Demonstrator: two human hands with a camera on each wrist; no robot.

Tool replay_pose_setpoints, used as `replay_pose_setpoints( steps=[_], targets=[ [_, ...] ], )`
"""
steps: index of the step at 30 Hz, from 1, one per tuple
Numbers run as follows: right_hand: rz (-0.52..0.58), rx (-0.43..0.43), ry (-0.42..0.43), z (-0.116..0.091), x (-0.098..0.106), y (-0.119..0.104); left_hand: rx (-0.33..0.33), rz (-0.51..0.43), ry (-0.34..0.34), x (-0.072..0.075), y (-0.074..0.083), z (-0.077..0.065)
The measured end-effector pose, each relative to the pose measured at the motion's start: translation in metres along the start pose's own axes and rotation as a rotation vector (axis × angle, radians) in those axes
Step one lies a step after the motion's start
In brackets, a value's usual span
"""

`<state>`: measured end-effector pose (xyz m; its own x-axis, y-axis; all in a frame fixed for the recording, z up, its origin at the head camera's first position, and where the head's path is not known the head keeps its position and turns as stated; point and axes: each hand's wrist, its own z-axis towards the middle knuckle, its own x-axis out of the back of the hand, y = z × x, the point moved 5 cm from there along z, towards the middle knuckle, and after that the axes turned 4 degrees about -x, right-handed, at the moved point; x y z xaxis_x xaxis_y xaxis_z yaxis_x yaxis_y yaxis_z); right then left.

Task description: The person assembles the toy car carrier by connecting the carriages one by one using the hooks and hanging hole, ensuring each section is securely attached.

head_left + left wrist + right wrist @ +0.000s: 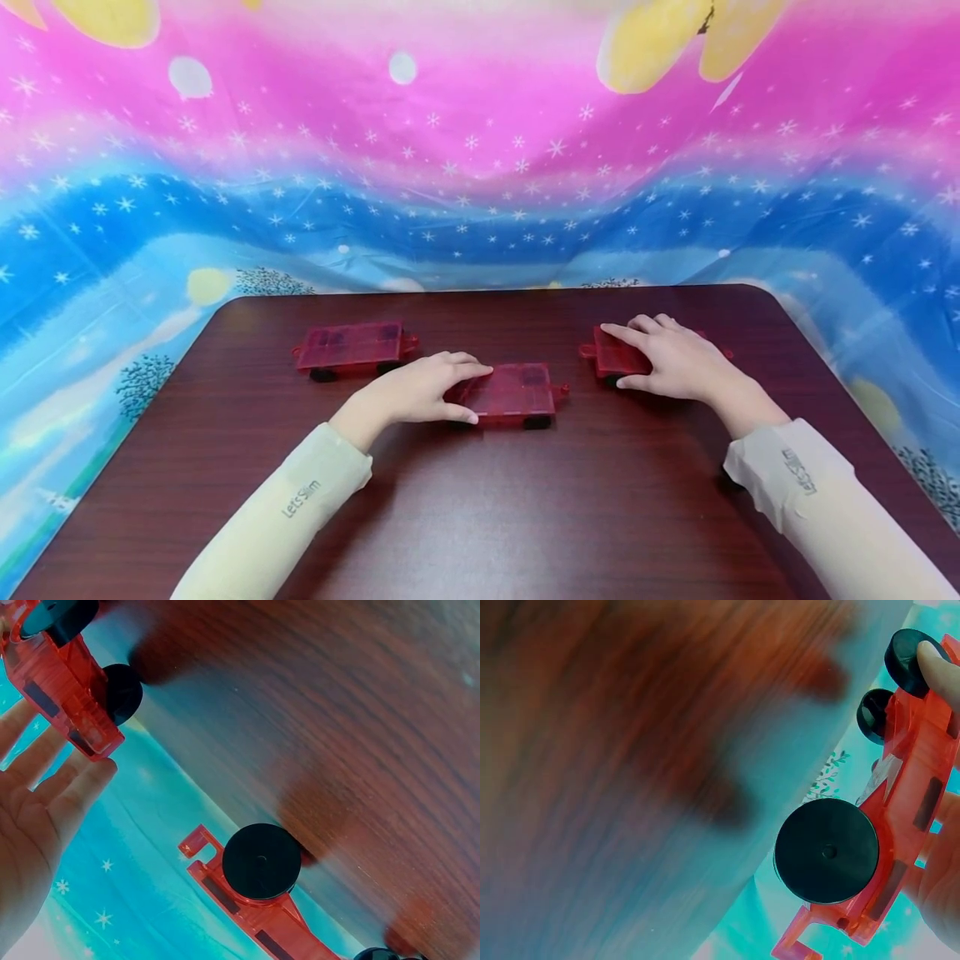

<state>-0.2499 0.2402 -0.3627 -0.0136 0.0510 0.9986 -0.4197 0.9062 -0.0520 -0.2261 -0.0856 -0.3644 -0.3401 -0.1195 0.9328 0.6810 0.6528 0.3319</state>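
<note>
Partly closed, the left hand (418,390) seemingly grips the middle car (517,392), the right hand (675,360) the rightmost car (612,357).

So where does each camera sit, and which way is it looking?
Head: worn on the head, looking forward and down at the table, three red toy cars and a bright cloth. The left hand, right hand and both sleeves show.
Left wrist: worn there, looking at the middle car in the left hand, with another car nearby. Only that hand shows.
Right wrist: worn there, looking at the right car. Part of the right hand shows.
Shared: head and right wrist both see the right hand on the right car.
</note>
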Motion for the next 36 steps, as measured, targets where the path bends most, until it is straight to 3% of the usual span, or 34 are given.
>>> replay_pose_setpoints(
  steps=[16,36],
  targets=[
    [-0.002,0.033,0.048,-0.019,0.013,-0.021,-0.004,-0.002,0.004,0.000,-0.001,0.001],
    [-0.009,0.089,0.047,-0.025,0.004,-0.045,-0.007,-0.003,0.008,-0.002,-0.002,0.001]
  ],
)
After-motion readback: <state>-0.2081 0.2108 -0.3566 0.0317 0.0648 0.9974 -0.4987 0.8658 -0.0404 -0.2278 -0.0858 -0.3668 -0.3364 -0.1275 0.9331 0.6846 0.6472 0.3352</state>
